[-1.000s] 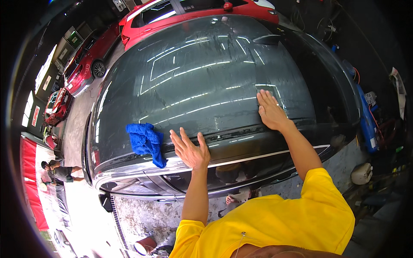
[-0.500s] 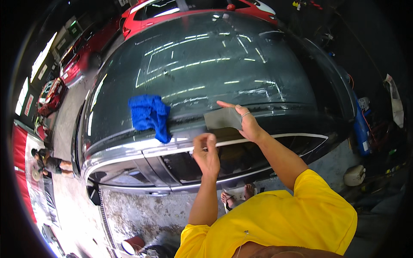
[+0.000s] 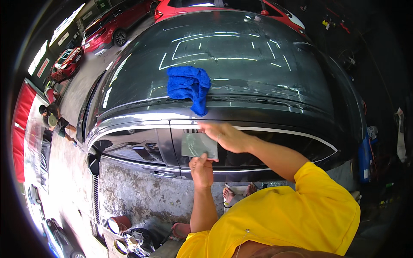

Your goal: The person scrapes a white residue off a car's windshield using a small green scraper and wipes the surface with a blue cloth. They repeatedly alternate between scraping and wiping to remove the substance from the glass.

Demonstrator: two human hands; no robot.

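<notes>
A flat, grey rectangular sheet of sandpaper [image 3: 193, 144], with a wet streak across it, is held up in front of the dark car's side windows. My left hand [image 3: 201, 171] pinches its lower edge, thumb on the near face. At its upper right edge is my right hand [image 3: 230, 137], fingers stretched out and slightly blurred; whether it touches the sheet I cannot tell. Just beyond, a crumpled blue cloth [image 3: 187, 84] lies on the wet car roof [image 3: 228, 56] and hangs over its near edge.
The dark car's side stands close before me. Red cars [image 3: 101, 36] are parked beyond it. At far left a person [image 3: 56, 120] walks on the concrete floor. A reddish bucket [image 3: 119, 224] and a black plastic bag [image 3: 140, 241] are at lower left, a blue cylinder [image 3: 365, 159] at right.
The sandpaper has passed from my right hand to my left and come down from the roof edge to the windows. My view has shifted; the person at far left has turned.
</notes>
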